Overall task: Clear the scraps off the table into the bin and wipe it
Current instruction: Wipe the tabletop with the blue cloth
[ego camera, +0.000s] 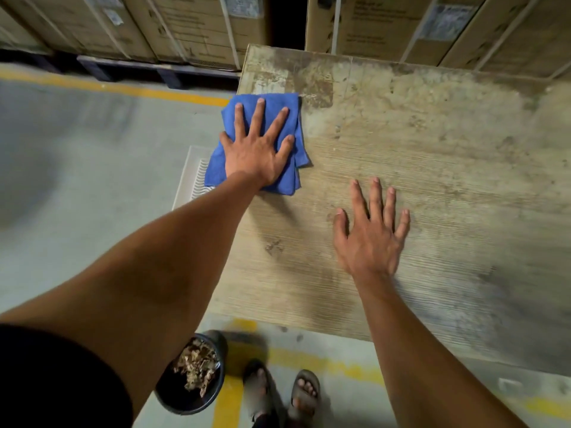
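Observation:
A folded blue cloth (293,125) lies at the left edge of the worn, stained wooden table (432,149), partly hanging over that edge. My left hand (258,143) presses flat on the cloth with fingers spread. My right hand (372,233) rests flat on the bare tabletop nearer me, fingers straight and spread, holding nothing. A black bin (191,400) stands on the floor below the table's near left corner, with brown dry scraps (196,366) inside. I see no scraps on the tabletop.
Strapped cardboard boxes (185,26) on a dark pallet line the back, right behind the table. The grey floor carries yellow lines (123,89). A white grated panel (193,174) lies beside the table under the cloth. My sandalled feet (281,393) stand next to the bin.

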`<state>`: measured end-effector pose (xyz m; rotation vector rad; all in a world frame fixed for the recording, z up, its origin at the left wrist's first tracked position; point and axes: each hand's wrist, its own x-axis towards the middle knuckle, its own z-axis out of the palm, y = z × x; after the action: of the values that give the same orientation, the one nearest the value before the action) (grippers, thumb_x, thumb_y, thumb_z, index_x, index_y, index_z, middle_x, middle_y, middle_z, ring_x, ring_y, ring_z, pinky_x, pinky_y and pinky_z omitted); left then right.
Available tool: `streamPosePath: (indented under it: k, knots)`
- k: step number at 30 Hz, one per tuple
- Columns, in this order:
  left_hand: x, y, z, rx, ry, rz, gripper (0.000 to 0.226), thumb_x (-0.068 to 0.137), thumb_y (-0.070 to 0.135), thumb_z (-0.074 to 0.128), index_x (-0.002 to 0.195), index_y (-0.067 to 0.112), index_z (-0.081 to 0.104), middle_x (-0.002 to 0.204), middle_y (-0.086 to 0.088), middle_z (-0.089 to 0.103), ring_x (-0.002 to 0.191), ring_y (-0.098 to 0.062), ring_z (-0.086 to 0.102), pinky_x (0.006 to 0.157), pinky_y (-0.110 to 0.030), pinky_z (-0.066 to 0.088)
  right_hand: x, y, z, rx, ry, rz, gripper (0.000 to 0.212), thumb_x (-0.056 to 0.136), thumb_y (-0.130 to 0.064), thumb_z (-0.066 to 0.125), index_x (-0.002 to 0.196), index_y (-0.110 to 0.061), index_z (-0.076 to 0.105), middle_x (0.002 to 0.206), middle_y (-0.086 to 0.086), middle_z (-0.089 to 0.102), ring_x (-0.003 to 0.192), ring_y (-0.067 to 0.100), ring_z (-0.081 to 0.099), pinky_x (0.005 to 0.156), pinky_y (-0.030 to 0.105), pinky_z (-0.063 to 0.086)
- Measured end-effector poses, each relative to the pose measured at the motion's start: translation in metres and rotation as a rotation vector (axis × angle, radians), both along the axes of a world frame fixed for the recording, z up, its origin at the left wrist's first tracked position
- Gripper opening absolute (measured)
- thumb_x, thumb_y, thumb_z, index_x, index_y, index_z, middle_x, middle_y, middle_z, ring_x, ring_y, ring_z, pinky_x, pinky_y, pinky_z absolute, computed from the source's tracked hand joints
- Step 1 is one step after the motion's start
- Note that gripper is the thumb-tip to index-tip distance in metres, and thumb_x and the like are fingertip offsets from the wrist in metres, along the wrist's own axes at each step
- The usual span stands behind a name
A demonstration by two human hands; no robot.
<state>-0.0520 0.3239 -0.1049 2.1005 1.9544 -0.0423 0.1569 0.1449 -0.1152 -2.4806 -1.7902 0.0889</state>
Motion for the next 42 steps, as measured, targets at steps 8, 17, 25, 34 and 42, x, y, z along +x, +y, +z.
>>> streamPosePath:
  k: [8, 17, 25, 34, 42]
  knots:
    - [-0.041, -0.220, 0.002, -0.039, 0.025, -0.023, 0.067, 0.109, 0.074, 0.017, 0.170, 0.056, -0.004, 0.183, 0.008, -0.014, 0.169, -0.036, -0.016, 0.124, -0.079, 0.015, -0.001, -0.001, 0.009, -0.054, 0.008, 0.019, 0.068, 0.109, -0.064, 0.019, 0.173, -0.041, 0.011, 0.183, -0.005, 0.001, 0.168, 0.029, 0.003, 0.132, 0.063, 0.010]
    - [-0.033, -0.163, -0.005, 0.014, 0.010, -0.140, 0.067, 0.108, 0.077, 0.019, 0.169, 0.059, -0.001, 0.184, 0.010, -0.009, 0.169, -0.037, -0.014, 0.125, -0.080, -0.001, -0.002, -0.001, 0.003, -0.008, 0.034, -0.004, 0.066, 0.109, -0.060, 0.030, 0.171, -0.039, 0.021, 0.182, -0.003, 0.010, 0.168, 0.029, 0.008, 0.132, 0.062, 0.012]
    - [-0.008, -0.011, -0.005, 0.039, 0.027, -0.165, 0.069, 0.103, 0.081, 0.008, 0.168, 0.060, -0.002, 0.184, 0.009, -0.006, 0.169, -0.036, -0.012, 0.126, -0.078, -0.001, 0.000, 0.001, -0.005, -0.010, 0.024, -0.001, 0.068, 0.109, -0.062, 0.025, 0.172, -0.040, 0.014, 0.183, -0.006, 0.005, 0.168, 0.027, 0.004, 0.132, 0.062, 0.009]
    - [-0.043, -0.155, -0.003, 0.052, -0.023, -0.155, 0.067, 0.108, 0.076, 0.017, 0.170, 0.057, 0.001, 0.184, 0.010, -0.005, 0.170, -0.032, -0.010, 0.129, -0.074, 0.003, -0.001, -0.002, 0.005, -0.054, 0.026, 0.019, 0.068, 0.108, -0.065, 0.017, 0.172, -0.042, 0.010, 0.183, -0.006, 0.001, 0.169, 0.028, 0.002, 0.132, 0.062, 0.008]
    - [-0.059, -0.252, -0.006, 0.031, 0.027, -0.145, 0.068, 0.107, 0.076, 0.020, 0.170, 0.058, 0.000, 0.184, 0.009, -0.009, 0.170, -0.035, -0.010, 0.126, -0.077, 0.006, -0.003, -0.003, 0.006, -0.060, 0.033, 0.014, 0.069, 0.109, -0.065, 0.017, 0.173, -0.039, 0.011, 0.183, -0.004, 0.002, 0.169, 0.029, 0.003, 0.133, 0.062, 0.007]
